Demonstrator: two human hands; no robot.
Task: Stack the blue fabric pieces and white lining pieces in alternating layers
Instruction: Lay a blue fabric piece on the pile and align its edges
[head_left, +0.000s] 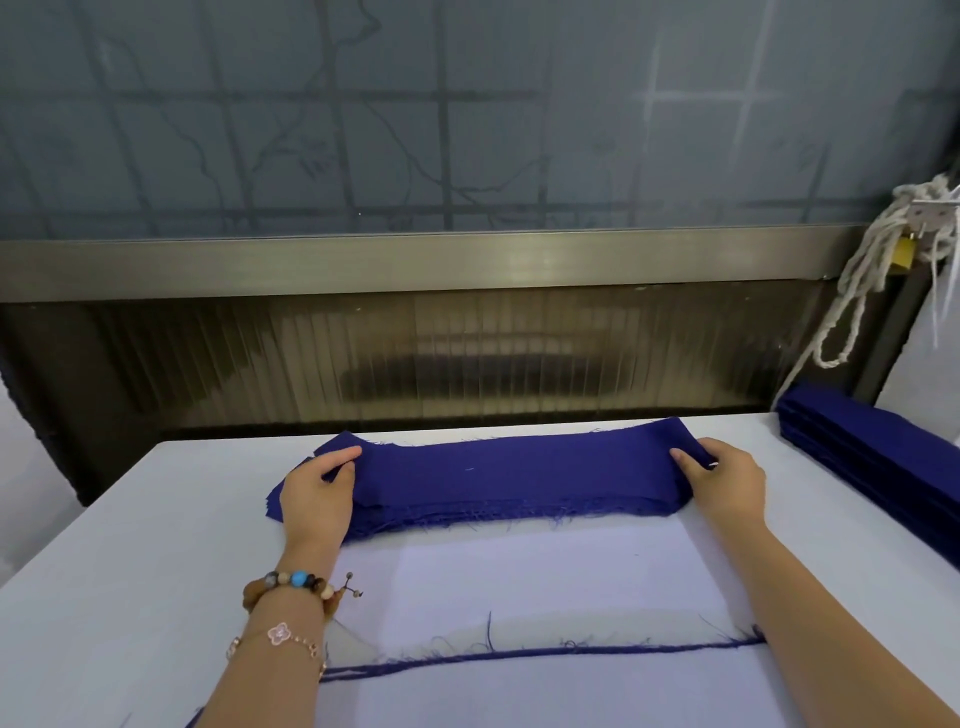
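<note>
Head view: left hand (317, 499) and right hand (727, 486) pinch ends of far frayed dark-blue fabric strip (519, 473); near flat white lining sheet (545, 587) lies topmost, more layers likely pending.

navy blue fabric pieces (519, 475), frayed edges; white lining piece (519, 582); white table (156, 519)

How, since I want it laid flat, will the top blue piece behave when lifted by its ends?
Probably floppy: the top blue piece is thin cloth, rumpling where the left hand and right hand pinch its ends, so the middle should sag. Likely light. Its frayed edge might snag the stack beneath.
</note>
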